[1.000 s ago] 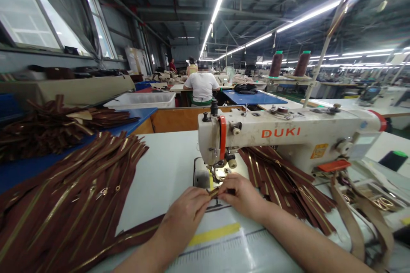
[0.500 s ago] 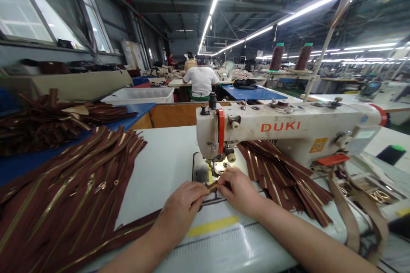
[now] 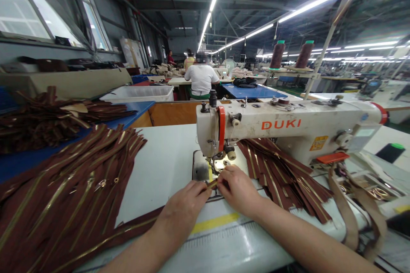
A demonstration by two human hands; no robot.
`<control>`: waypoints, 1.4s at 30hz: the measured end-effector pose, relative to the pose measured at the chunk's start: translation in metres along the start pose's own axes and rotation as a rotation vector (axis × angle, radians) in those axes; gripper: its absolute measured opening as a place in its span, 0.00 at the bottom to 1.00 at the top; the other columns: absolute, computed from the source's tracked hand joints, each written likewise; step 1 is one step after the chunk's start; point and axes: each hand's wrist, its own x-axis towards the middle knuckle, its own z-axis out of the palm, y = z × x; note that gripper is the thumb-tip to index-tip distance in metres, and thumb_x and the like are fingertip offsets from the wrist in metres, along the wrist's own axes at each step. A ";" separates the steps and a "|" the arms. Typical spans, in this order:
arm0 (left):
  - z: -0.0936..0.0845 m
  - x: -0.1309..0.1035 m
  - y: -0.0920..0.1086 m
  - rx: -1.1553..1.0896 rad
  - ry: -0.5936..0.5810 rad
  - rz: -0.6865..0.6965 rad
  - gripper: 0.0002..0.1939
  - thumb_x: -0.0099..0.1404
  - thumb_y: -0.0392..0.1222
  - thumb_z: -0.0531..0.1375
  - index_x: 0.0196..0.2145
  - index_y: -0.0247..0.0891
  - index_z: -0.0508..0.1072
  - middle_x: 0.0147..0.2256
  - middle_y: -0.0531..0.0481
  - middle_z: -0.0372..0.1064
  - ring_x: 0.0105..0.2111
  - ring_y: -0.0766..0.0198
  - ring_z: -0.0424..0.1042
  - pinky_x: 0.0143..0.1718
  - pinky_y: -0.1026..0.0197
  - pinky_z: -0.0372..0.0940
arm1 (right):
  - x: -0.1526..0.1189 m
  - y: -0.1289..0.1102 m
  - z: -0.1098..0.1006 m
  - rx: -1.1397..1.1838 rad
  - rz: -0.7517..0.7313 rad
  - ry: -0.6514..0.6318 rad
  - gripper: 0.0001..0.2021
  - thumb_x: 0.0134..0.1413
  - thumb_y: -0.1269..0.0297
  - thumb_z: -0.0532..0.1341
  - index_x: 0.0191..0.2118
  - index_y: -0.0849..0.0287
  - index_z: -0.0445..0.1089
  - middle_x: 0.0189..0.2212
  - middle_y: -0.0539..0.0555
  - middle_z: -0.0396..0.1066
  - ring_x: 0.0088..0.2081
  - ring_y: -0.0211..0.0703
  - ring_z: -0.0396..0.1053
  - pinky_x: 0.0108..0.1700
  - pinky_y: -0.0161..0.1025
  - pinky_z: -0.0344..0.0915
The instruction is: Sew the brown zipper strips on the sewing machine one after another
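Note:
Both hands meet just in front of the needle area of a white sewing machine [image 3: 246,121]. My left hand [image 3: 185,202] is closed on a brown zipper [image 3: 137,226] with gold teeth, whose length trails left across the table under my forearm. My right hand [image 3: 238,190] pinches the same zipper near its end, fingertips close to the metal needle plate [image 3: 201,171]. Only a short piece shows between the two hands; the fingers cover the rest. A large pile of brown zippers [image 3: 80,179] lies to the left, and another bundle [image 3: 278,175] sits under the machine arm.
More brown strips [image 3: 41,119] are heaped on a blue table [image 3: 144,108] at the left. A small tray [image 3: 374,187] of metal rings and beige straps [image 3: 339,209] are at the right. Thread cones [image 3: 277,55] stand behind. A person in a white shirt [image 3: 201,79] sits ahead.
Both hands stay on the zipper before the needle. The left hand has shifted very slightly, and the short piece between the fingers is tilted a little differently.

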 end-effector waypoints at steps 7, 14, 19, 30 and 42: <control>-0.028 0.020 0.009 -0.158 -0.274 -0.147 0.13 0.62 0.27 0.52 0.39 0.36 0.73 0.38 0.46 0.68 0.40 0.58 0.67 0.45 0.56 0.66 | 0.002 0.000 0.000 -0.033 -0.025 -0.026 0.05 0.56 0.74 0.58 0.31 0.62 0.70 0.31 0.53 0.67 0.38 0.43 0.63 0.41 0.37 0.57; -0.033 0.030 0.017 -0.321 -0.345 -0.145 0.10 0.64 0.30 0.53 0.36 0.37 0.74 0.37 0.48 0.68 0.39 0.61 0.68 0.43 0.60 0.64 | 0.006 0.005 0.003 0.023 -0.083 -0.042 0.05 0.54 0.77 0.59 0.31 0.62 0.70 0.32 0.52 0.67 0.39 0.42 0.62 0.41 0.36 0.56; -0.021 0.018 0.021 -0.159 -0.242 -0.039 0.12 0.65 0.28 0.51 0.39 0.36 0.73 0.38 0.45 0.68 0.40 0.58 0.67 0.44 0.55 0.66 | 0.007 0.004 0.000 0.006 -0.079 -0.073 0.05 0.55 0.76 0.59 0.31 0.62 0.70 0.32 0.52 0.67 0.38 0.42 0.61 0.41 0.36 0.55; -0.009 0.007 0.008 0.092 -0.050 0.277 0.18 0.65 0.28 0.46 0.48 0.31 0.70 0.47 0.39 0.70 0.49 0.55 0.68 0.51 0.51 0.65 | 0.008 0.000 0.001 -0.053 -0.048 -0.079 0.05 0.57 0.75 0.58 0.33 0.61 0.70 0.33 0.53 0.67 0.39 0.43 0.62 0.41 0.37 0.56; -0.009 0.012 0.003 0.224 -0.086 0.336 0.18 0.65 0.29 0.46 0.48 0.27 0.70 0.49 0.39 0.70 0.50 0.57 0.69 0.55 0.56 0.61 | -0.005 0.007 -0.002 0.145 -0.022 0.065 0.06 0.56 0.77 0.57 0.35 0.62 0.69 0.33 0.54 0.68 0.38 0.41 0.65 0.41 0.35 0.60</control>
